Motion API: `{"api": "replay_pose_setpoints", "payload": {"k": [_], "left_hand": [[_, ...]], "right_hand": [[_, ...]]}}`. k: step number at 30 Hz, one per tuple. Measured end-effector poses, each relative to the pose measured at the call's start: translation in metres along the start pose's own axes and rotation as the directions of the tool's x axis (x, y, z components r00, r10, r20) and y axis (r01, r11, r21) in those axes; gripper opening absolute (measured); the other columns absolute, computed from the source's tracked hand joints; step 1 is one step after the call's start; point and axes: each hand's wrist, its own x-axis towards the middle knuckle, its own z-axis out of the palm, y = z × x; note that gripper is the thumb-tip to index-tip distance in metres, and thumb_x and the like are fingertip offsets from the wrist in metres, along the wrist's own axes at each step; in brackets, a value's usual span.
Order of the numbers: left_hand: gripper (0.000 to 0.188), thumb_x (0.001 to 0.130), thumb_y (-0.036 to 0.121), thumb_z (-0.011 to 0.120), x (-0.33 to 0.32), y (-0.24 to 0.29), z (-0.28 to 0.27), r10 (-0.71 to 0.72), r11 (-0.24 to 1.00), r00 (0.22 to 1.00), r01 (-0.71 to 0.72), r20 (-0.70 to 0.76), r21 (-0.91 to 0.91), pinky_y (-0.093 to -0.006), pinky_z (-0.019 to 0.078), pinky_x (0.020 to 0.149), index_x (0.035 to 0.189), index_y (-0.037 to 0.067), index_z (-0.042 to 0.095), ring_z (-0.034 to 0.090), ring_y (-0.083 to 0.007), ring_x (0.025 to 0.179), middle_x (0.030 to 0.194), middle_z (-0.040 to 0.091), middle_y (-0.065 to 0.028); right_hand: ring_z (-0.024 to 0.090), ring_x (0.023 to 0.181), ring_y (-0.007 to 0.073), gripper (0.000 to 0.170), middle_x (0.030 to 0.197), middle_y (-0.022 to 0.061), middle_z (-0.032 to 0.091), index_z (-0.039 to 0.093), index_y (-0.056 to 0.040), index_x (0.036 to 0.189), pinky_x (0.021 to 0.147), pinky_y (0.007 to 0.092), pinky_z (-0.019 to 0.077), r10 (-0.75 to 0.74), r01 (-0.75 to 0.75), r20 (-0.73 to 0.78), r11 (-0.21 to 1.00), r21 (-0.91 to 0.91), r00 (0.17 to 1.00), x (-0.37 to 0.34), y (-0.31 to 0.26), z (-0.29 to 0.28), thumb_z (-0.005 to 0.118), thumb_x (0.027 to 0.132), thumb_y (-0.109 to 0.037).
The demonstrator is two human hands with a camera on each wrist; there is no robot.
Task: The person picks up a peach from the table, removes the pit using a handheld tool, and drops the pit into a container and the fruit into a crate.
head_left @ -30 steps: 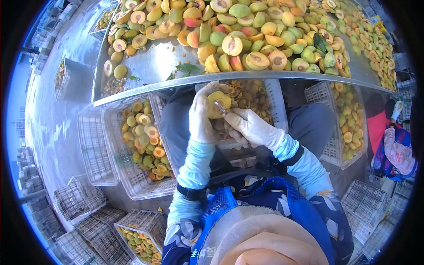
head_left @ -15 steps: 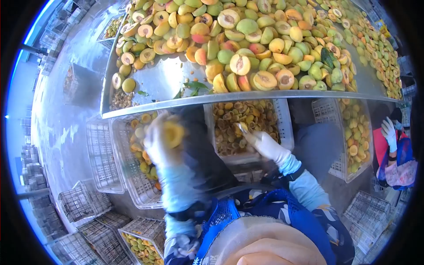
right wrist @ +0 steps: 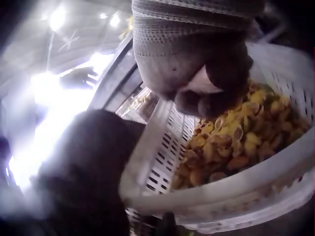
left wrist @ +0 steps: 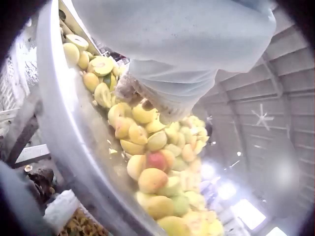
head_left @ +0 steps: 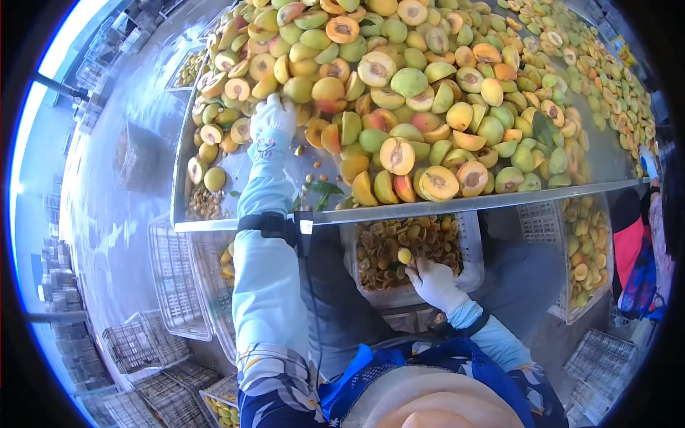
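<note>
Stone fruit halves point(head_left: 397, 155) are heaped on a metal table point(head_left: 428, 207), some with cut faces and stones exposed; at the left part of the heap, the gloved left hand point(head_left: 274, 118) is set against the fruit, arm stretched over the table edge; whether a half is gripped cannot be told, fingertips being partly hidden in both views; a slim tool point(head_left: 412, 264) is held in the curled fingers of the gloved right hand point(head_left: 437, 284), mostly covered, with a small yellow piece point(head_left: 404, 255) seen at its tip; that hand is held over the near side of a white perforated crate point(head_left: 472, 251), filled with brown and yellow pits point(head_left: 385, 246); green leaves point(head_left: 325, 187) are left on bare metal near the front edge; fruit is also held in a right-hand crate point(head_left: 539, 222); more crates point(head_left: 146, 339) are stacked at lower left; another person point(head_left: 631, 242) is seen at far right.
</note>
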Motion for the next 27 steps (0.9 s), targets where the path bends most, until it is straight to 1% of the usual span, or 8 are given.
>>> {"api": "replay_pose_setpoints", "payload": {"k": [3, 4, 7, 13, 15, 16, 21, 27], "left_hand": [[0.042, 0.086, 0.037, 0.052, -0.013, -0.012, 0.019, 0.105, 0.994, 0.990, -0.108, -0.090, -0.027, -0.0446, 0.0452, 0.090, 0.118, 0.010, 0.053, 0.055, -0.0367, 0.106, 0.114, 0.058, -0.0192], [0.042, 0.083, 0.033, 0.058, -0.018, -0.016, 0.016, 0.176, 0.982, 0.972, -0.185, -0.156, -0.043, -0.0448, 0.0454, 0.090, 0.117, 0.010, 0.053, 0.055, -0.0368, 0.106, 0.114, 0.059, -0.0184], [0.048, 0.076, 0.031, 0.066, -0.042, -0.024, 0.010, 0.239, 0.967, 0.961, -0.248, -0.137, -0.052, -0.0442, 0.0460, 0.088, 0.117, 0.010, 0.053, 0.055, -0.0370, 0.105, 0.114, 0.058, -0.0177], [0.052, 0.075, 0.028, 0.068, -0.087, -0.021, -0.014, 0.182, 0.975, 0.983, -0.181, -0.008, -0.126, -0.0401, 0.0510, 0.078, 0.118, 0.004, 0.054, 0.059, -0.0324, 0.100, 0.115, 0.057, -0.0172], [0.046, 0.080, 0.023, 0.065, -0.113, -0.026, -0.039, 0.043, 0.467, 0.987, 0.116, 0.153, -0.877, -0.0326, 0.0527, 0.058, 0.119, 0.002, 0.053, 0.064, -0.0248, 0.083, 0.104, 0.061, -0.0140], [0.038, 0.085, 0.017, 0.060, -0.127, -0.031, -0.043, 0.058, 0.166, 0.967, 0.235, 0.248, -0.958, -0.0256, 0.0473, 0.044, 0.118, 0.002, 0.052, 0.063, -0.0183, 0.065, 0.095, 0.061, -0.0113], [0.056, 0.090, 0.056, 0.045, -0.222, -0.014, -0.055, 0.201, -0.365, 0.870, 0.494, 0.451, -0.789, -0.0224, 0.0329, 0.036, 0.114, 0.006, 0.053, 0.049, -0.0176, 0.046, 0.077, 0.060, -0.0131], [0.078, 0.087, 0.072, 0.030, -0.267, 0.018, -0.052, 0.202, -0.299, 0.863, 0.505, 0.464, -0.810, -0.0240, 0.0405, 0.040, 0.097, 0.001, 0.062, 0.060, -0.0199, 0.058, 0.085, 0.065, -0.0149]], "right_hand": [[0.061, 0.061, 0.0407, 0.044, 0.069, 0.0252, 0.061, 0.059, 0.0038, 0.087, 0.058, 0.0486, 0.0482, 0.086, -0.106, 0.127, 0.983, 0.152, 0.988, 0.011, 0.024, 0.024, 0.047, 0.093, -0.038], [0.061, 0.064, 0.0426, 0.044, 0.070, 0.0266, 0.061, 0.061, 0.0037, 0.092, 0.061, 0.0474, 0.0481, 0.200, -0.329, 0.371, 0.886, 0.326, 0.907, 0.013, 0.019, 0.019, 0.048, 0.093, -0.039], [0.059, 0.066, 0.0439, 0.045, 0.071, 0.0280, 0.060, 0.061, 0.0032, 0.095, 0.063, 0.0459, 0.0481, 0.132, -0.248, 0.268, 0.848, 0.468, 0.954, 0.007, -0.005, 0.010, 0.049, 0.093, -0.040], [0.061, 0.072, 0.0432, 0.037, 0.074, 0.0256, 0.062, 0.061, -0.0002, 0.090, 0.065, 0.0502, 0.0469, 0.091, -0.098, 0.046, 0.978, 0.186, 0.995, -0.004, -0.013, 0.002, 0.049, 0.093, -0.036], [0.061, 0.070, 0.0428, 0.038, 0.072, 0.0257, 0.061, 0.061, 0.0013, 0.091, 0.061, 0.0473, 0.0469, -0.034, 0.030, 0.013, 0.976, 0.214, 0.999, -0.009, 0.001, 0.007, 0.049, 0.093, -0.035], [0.061, 0.070, 0.0428, 0.038, 0.072, 0.0257, 0.061, 0.061, 0.0013, 0.091, 0.061, 0.0473, 0.0469, -0.041, 0.038, 0.010, 0.976, 0.215, 0.999, -0.009, 0.001, 0.004, 0.049, 0.093, -0.035], [0.062, 0.070, 0.0409, 0.028, 0.075, 0.0245, 0.061, 0.060, 0.0018, 0.094, 0.058, 0.0418, 0.0465, 0.095, -0.038, -0.094, 0.875, 0.482, 0.991, -0.002, -0.038, -0.048, 0.054, 0.093, -0.026], [0.063, 0.061, 0.0347, 0.026, 0.072, 0.0166, 0.064, 0.054, -0.0022, 0.086, 0.053, 0.0413, 0.0494, -0.399, 0.430, -0.185, 0.885, 0.180, 0.898, -0.015, -0.107, -0.092, 0.055, 0.091, -0.028]]}}
